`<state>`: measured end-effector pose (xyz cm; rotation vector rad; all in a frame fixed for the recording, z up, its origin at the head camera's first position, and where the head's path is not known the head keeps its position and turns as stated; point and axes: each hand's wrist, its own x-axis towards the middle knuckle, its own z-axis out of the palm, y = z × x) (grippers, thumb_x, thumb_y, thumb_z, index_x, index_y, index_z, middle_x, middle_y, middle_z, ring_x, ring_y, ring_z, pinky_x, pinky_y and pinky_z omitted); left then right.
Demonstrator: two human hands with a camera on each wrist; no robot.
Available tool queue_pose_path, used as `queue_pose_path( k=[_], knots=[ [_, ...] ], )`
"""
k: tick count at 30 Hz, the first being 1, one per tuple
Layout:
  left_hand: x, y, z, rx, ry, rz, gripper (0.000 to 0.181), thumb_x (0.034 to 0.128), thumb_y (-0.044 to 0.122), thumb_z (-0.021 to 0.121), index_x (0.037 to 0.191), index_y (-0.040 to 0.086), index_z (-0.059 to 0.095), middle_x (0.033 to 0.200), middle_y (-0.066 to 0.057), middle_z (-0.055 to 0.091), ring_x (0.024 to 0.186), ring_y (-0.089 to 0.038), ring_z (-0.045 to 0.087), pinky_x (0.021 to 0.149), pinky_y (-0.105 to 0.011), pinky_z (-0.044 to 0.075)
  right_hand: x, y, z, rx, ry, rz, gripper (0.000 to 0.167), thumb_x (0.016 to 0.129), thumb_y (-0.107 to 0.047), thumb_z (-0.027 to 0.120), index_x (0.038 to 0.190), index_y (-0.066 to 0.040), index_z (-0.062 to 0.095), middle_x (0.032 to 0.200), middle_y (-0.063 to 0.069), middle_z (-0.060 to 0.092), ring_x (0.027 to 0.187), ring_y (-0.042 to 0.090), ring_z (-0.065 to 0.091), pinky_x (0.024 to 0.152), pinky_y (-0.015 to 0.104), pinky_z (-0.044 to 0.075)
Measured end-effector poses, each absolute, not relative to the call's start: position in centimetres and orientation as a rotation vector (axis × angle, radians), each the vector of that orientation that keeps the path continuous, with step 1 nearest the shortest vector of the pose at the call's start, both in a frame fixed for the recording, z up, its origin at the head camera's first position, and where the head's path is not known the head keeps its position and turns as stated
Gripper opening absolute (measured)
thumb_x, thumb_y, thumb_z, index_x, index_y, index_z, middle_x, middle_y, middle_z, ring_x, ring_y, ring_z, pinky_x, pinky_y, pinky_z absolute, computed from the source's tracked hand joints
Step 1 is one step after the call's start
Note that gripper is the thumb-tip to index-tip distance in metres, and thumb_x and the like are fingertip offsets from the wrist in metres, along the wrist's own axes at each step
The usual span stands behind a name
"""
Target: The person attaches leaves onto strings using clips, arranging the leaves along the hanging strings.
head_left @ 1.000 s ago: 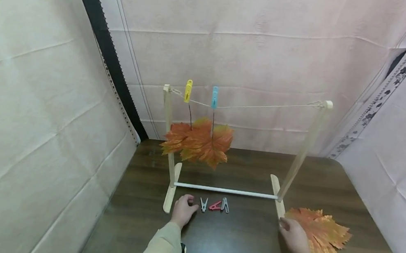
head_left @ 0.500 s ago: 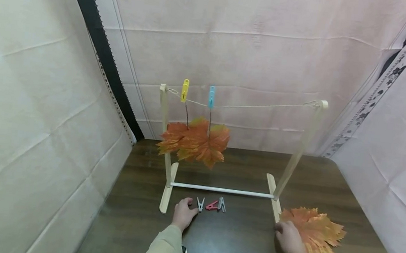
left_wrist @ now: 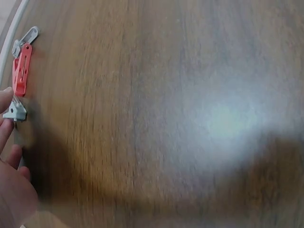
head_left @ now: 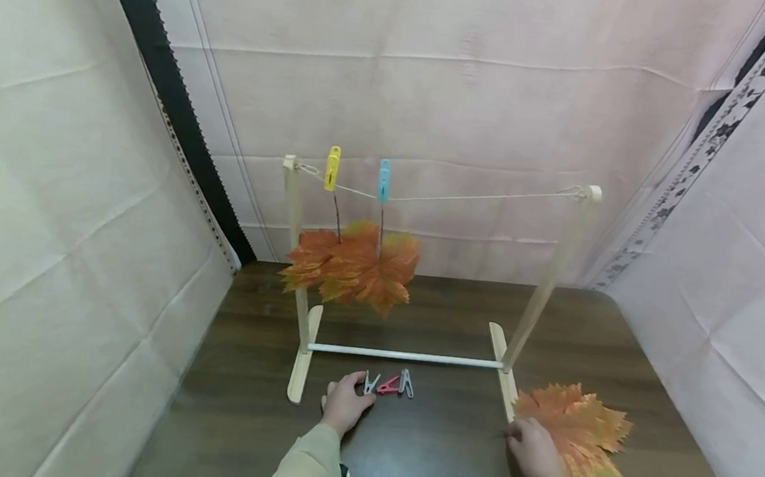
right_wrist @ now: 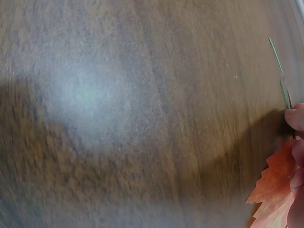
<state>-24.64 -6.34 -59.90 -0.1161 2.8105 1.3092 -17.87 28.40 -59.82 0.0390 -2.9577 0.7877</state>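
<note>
My left hand (head_left: 344, 404) has its thumb and a finger on either side of a grey clothespin (left_wrist: 15, 111), pinching it at the table. Beside it lie a red clothespin (head_left: 389, 385) and another grey clothespin (head_left: 407, 383). My right hand (head_left: 537, 453) pinches the thin stem (right_wrist: 284, 88) of an orange artificial maple leaf (head_left: 579, 429), which lies near the rack's right foot. On the rack's string (head_left: 477, 199), a yellow clothespin (head_left: 332, 169) and a blue clothespin (head_left: 384, 180) hold two similar leaves (head_left: 359, 263) by their stems. The right wrist view cuts off most of the right hand.
The wooden rack (head_left: 546, 279) stands on the brown table (head_left: 429, 461), with a white crossbar (head_left: 405, 356) low between its posts. Pale cloth walls (head_left: 438, 112) enclose the back and both sides.
My left hand has moved right, from beside the nearest grey clothespin to a pinch on it. The right hand stays at the leaf's stem. The head view has shifted slightly.
</note>
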Motion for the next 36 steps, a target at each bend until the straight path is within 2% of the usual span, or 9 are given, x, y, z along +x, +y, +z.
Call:
queue_pose_path(
  k=[10, 14, 19, 23, 26, 32, 36],
  knots=[
    [-24.1, -4.6, -60.2, 0.021, 2.877, 1.223, 0.039, 0.0734, 0.028, 0.077, 0.108, 0.014, 0.067, 0.100, 0.001, 0.064, 0.094, -0.027, 0.048, 0.073, -0.048, 0.029, -17.5, 28.2, -59.6, 0.072, -2.992, 0.812, 0.010, 0.076, -0.001, 0.071, 0.078, -0.009, 0.066, 0.077, -0.001, 0.056, 0.074, 0.017, 0.055, 0.070, 0.041, 0.047],
    [-23.9, -3.8, -60.4, 0.058, 2.947, 1.065, 0.048, 0.0732, 0.033, 0.077, 0.115, 0.013, 0.064, 0.104, -0.001, 0.062, 0.093, -0.027, 0.049, 0.071, -0.046, 0.031, -17.4, 28.1, -59.9, 0.066, -2.998, 0.808, 0.007, 0.076, -0.004, 0.073, 0.078, -0.008, 0.067, 0.078, -0.003, 0.056, 0.075, 0.015, 0.055, 0.071, 0.040, 0.047],
    [-23.7, -3.2, -60.5, 0.158, 2.995, 0.879, 0.057, 0.0753, 0.037, 0.075, 0.125, 0.015, 0.059, 0.112, -0.007, 0.057, 0.093, -0.029, 0.048, 0.071, -0.045, 0.032, -17.5, 28.0, -60.0, 0.095, -2.962, 0.782, 0.013, 0.077, -0.003, 0.073, 0.076, -0.014, 0.066, 0.080, -0.004, 0.056, 0.078, 0.015, 0.056, 0.073, 0.040, 0.048],
    [-23.5, -3.4, -60.6, 0.194, 2.993, 0.867, 0.048, 0.0746, 0.034, 0.077, 0.118, 0.018, 0.063, 0.109, -0.005, 0.056, 0.092, -0.027, 0.046, 0.072, -0.045, 0.032, -17.7, 27.9, -59.8, 0.105, -2.947, 0.804, 0.014, 0.078, -0.002, 0.071, 0.076, -0.014, 0.064, 0.079, -0.004, 0.058, 0.078, 0.017, 0.057, 0.073, 0.041, 0.047],
    [-23.5, -3.8, -60.5, 0.209, 2.989, 0.913, 0.043, 0.0726, 0.030, 0.079, 0.111, 0.016, 0.066, 0.106, -0.004, 0.056, 0.092, -0.026, 0.047, 0.072, -0.045, 0.033, -17.9, 27.9, -59.6, 0.069, -2.951, 0.841, 0.011, 0.079, -0.003, 0.070, 0.078, -0.013, 0.065, 0.080, -0.003, 0.061, 0.078, 0.018, 0.059, 0.073, 0.043, 0.047],
    [-23.7, -4.8, -60.8, 0.208, 3.006, 0.956, 0.040, 0.0684, 0.016, 0.077, 0.106, 0.013, 0.065, 0.104, -0.004, 0.058, 0.089, -0.025, 0.048, 0.072, -0.045, 0.037, -17.9, 27.9, -58.8, 0.012, -2.968, 0.867, 0.003, 0.081, -0.007, 0.069, 0.081, -0.007, 0.066, 0.082, 0.000, 0.065, 0.080, 0.022, 0.061, 0.075, 0.046, 0.047],
    [-23.7, -5.4, -61.0, 0.152, 2.990, 1.020, 0.033, 0.0736, 0.025, 0.077, 0.102, 0.012, 0.065, 0.101, -0.003, 0.059, 0.090, -0.025, 0.049, 0.075, -0.046, 0.038, -17.9, 27.7, -58.3, 0.026, -2.956, 0.862, 0.005, 0.081, -0.005, 0.069, 0.079, -0.008, 0.065, 0.082, 0.000, 0.065, 0.079, 0.022, 0.061, 0.074, 0.045, 0.047]
  ],
)
